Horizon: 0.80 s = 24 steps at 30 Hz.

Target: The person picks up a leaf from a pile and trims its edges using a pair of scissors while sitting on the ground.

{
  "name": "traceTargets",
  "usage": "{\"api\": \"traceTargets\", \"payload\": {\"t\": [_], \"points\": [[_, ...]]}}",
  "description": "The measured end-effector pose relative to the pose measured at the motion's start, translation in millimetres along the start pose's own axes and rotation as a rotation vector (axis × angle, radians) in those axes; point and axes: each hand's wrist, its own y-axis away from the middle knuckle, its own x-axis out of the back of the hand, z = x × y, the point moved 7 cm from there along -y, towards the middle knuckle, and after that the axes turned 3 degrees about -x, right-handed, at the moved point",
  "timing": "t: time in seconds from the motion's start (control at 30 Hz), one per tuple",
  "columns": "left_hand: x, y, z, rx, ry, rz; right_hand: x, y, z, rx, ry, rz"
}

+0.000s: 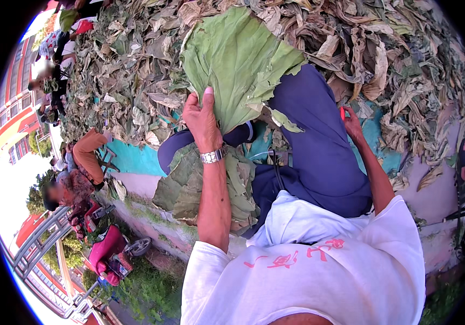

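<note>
A large green, half-dried leaf (232,61), likely a lotus leaf, spreads above my lap with a torn right edge. My left hand (205,115) grips it near its lower end, thumb on top. Beneath my left forearm, beside my left leg, lies a stack of flattened green-brown leaves (188,178). My right hand (353,124) is past my bent right knee, closed around a small red object (342,113). Most of that object is hidden, so I cannot tell its kind.
Dried leaves (135,69) heap thickly ahead and to the right, over turquoise sheeting (131,156). A person in orange trousers (88,152) sits at left, near a parked magenta vehicle (108,248). More people are at the far upper left; another is partly visible at the right edge.
</note>
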Motion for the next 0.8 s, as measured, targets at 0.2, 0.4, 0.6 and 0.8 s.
{"api": "traceTargets", "payload": {"t": [0.2, 0.4, 0.6, 0.8], "points": [[-8, 0, 3, 0.058, 0.228, -0.050, 45, 77, -78, 0.125, -0.736, 0.015], [-19, 10, 22, 0.050, 0.354, -0.130, 74, 160, -201, 0.484, -0.791, 0.090], [-17, 21, 49, -0.012, 0.450, -0.123, 32, 218, -296, 0.731, -0.655, -0.050], [4, 39, 69, -0.051, 0.454, -0.032, -48, 251, -324, 0.741, -0.507, -0.317]]}}
